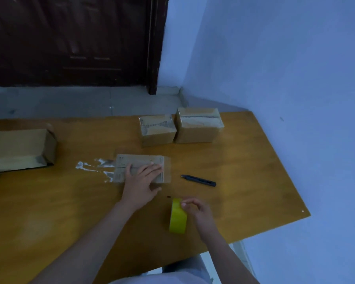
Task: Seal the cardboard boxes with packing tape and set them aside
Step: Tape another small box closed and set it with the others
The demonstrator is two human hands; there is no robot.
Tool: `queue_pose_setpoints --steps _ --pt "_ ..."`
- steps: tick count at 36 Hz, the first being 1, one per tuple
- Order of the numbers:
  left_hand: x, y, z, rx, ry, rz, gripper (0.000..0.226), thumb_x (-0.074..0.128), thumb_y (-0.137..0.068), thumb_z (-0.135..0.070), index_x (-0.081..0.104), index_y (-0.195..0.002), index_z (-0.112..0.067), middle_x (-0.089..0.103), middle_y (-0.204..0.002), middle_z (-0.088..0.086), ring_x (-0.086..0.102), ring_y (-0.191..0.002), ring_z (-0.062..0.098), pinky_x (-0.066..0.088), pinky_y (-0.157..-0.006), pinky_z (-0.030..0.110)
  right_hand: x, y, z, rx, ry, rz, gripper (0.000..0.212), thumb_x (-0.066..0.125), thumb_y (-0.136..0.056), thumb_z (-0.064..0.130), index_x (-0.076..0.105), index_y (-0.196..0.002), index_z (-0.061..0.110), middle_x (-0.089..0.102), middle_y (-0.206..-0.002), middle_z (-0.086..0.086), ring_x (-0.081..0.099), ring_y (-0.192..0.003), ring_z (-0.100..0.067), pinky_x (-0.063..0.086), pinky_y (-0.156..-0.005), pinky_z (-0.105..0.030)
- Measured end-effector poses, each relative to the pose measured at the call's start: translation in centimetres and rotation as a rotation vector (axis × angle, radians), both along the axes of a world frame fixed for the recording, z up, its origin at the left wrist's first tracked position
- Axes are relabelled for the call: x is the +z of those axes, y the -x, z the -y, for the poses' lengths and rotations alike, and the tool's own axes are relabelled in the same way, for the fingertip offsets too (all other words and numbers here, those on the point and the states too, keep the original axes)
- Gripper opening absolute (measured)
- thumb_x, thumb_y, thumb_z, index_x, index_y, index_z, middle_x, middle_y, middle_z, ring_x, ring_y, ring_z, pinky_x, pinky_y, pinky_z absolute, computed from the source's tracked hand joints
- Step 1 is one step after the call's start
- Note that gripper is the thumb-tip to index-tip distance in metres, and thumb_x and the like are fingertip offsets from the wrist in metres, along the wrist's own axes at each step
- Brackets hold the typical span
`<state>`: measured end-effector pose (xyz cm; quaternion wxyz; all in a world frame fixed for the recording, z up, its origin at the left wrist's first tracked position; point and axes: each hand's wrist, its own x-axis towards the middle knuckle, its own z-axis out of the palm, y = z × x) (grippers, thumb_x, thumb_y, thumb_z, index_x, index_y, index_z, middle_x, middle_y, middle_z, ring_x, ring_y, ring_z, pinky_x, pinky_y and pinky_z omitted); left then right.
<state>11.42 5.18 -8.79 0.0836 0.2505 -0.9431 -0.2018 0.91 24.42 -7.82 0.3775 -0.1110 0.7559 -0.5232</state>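
The counter (244,160) is carrying a flat box (139,168) at the frame centre, and the left hand (140,181) is pressing it with spread fingers. At lower centre, the right hand (197,210) is pinching the yellow tape roll (177,219). I think the tape should be pulled straight along the seam while the box is being held firmly.

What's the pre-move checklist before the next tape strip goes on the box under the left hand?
1. Box held steady: ok, left hand presses flat on top.
2. Tape roll in reach: ok, right hand is at its top edge.
3. Grip on roll: cannot tell, fingers curl by it.
4. Free tape end found: cannot tell.
5. Knife handy: ok, lying on table right of box.
6. Set-aside spot: ok, two taped boxes stand at the far edge.
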Motion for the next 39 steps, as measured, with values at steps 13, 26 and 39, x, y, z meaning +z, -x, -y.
queue_pose_setpoints --steps 13,26,39 --pt "2.5 6.1 1.0 0.158 -0.134 0.131 0.044 0.058 -0.087 -0.039 0.046 -0.121 -0.016 0.046 -0.122 0.0 0.036 -0.12 0.021 0.03 -0.1 0.031 -0.1 2.5 0.7 0.01 0.007 -0.068 0.006 0.069 -0.081 0.002 0.066 -0.077 -0.002 0.066 -0.105 0.001 0.059 -0.096 0.001 0.043 -0.075 -0.013" --pt "1.1 8.5 1.1 0.277 -0.012 0.211 0.015 0.048 -0.092 -0.035 0.052 -0.1 -0.023 0.05 -0.105 -0.004 0.039 -0.101 0.021 0.029 -0.083 0.034 -0.8 2.5 0.6 -0.061 0.025 -0.004 0.014 0.069 -0.079 -0.002 0.067 -0.068 0.007 0.068 -0.102 0.001 0.062 -0.098 -0.009 0.045 -0.085 -0.028" --pt "1.7 8.3 1.3 0.16 -0.047 0.318 0.042 0.036 -0.093 -0.063 0.068 -0.098 -0.035 0.043 -0.107 -0.004 0.035 -0.106 0.021 0.028 -0.091 0.039 -0.6 2.1 1.2 -0.074 0.031 0.035 0.015 0.067 -0.08 0.0 0.064 -0.069 0.01 0.067 -0.107 -0.002 0.06 -0.102 -0.013 0.043 -0.088 -0.029"
